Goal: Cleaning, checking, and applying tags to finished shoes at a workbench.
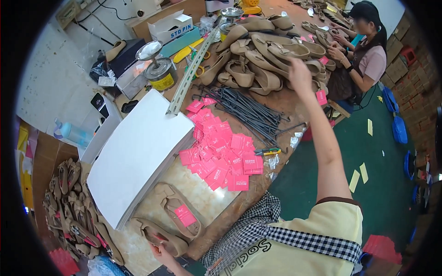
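Down at the front of the table, my left hand (162, 255) grips the near side of a tan flat shoe (168, 240). Beside that shoe lies a second tan flat shoe (166, 195) with a bow at the toe and a pink card (185, 215) on its insole. My right arm stretches far out, and my right hand (300, 77) is at the edge of a large heap of tan flat shoes (262, 60). Its fingers are blurred and partly hidden, so whether they hold a shoe does not show.
Loose pink cards (218, 147) spread beside a stack of white paper (142, 152). Dark metal rods (248, 112) and a slotted metal bar (191, 73) lie beyond. Metal cans (161, 73) stand at the back. More shoes (73, 211) pile up at left; a co-worker (368, 55) handles shoes at far right.
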Demonstrator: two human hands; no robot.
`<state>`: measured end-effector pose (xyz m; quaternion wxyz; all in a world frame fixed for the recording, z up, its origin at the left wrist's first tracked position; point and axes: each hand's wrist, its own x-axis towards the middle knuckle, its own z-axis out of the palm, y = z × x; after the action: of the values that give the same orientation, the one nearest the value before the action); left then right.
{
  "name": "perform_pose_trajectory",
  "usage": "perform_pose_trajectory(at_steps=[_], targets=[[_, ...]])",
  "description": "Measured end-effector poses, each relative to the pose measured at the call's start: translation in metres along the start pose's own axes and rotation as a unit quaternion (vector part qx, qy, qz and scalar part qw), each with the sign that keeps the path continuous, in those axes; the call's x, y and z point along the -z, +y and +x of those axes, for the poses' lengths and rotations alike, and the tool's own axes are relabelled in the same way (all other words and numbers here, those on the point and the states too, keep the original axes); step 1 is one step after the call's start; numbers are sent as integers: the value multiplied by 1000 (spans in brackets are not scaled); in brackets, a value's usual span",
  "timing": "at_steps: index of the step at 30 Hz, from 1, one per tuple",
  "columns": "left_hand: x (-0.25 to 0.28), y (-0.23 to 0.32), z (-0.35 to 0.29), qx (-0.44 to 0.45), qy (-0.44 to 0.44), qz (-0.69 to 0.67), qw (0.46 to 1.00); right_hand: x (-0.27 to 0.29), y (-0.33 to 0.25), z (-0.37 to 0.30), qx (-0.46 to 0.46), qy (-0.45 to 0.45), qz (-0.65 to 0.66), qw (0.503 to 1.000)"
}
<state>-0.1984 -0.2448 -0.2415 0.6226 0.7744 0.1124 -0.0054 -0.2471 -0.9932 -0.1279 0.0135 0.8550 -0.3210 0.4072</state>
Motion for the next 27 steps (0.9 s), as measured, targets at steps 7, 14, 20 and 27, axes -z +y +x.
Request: perform_pose_trajectory(at_steps=[7, 14, 20, 27], targets=[[-48, 76, -35, -234, -41, 391, 889, -18, 78, 65, 23, -170, -95, 981], [-99, 99, -63, -401, -339, 479, 703, 80, -168, -26, 204, -206, 134, 948], [-98, 81, -51, -330, -299, 504, 740, 77, -314, -189, 125, -470, 343, 804], [-83, 69, -50, -353, -273, 462, 767, 47, -347, -236, 117, -518, 454, 716]])
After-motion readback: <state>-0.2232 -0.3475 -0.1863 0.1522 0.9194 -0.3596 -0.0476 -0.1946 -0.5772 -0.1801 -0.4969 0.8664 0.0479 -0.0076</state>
